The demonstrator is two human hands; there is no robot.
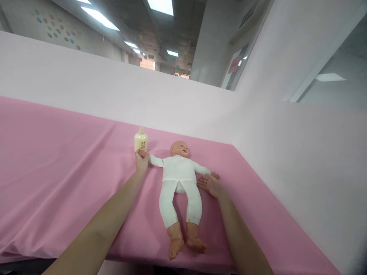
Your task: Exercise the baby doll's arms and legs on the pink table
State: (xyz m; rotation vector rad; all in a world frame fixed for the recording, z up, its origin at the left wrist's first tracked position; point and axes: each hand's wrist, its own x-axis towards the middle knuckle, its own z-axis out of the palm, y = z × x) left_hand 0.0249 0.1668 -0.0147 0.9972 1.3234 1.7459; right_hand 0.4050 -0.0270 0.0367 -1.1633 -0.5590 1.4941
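Observation:
A baby doll point(179, 168) in a white top and trousers lies on its back, arms spread, its bare feet towards me. My left hand point(142, 159) is closed round the doll's hand at the end of the arm on the left. Just behind that hand stands a pale yellow bottle point(140, 140) with dark print on its front. On the other side, my right hand point(211, 185) lies with fingers stretched out beside the doll's body, just below its other forearm. The doll's open hand point(215, 175) shows beyond my fingers.
A pink sheet point(86, 164) with creases on the left covers the table. White walls point(114, 95) rise along its back and right side. Windows point(177, 42) above them show ceiling lights and a room beyond. The table's front edge runs below the doll's feet.

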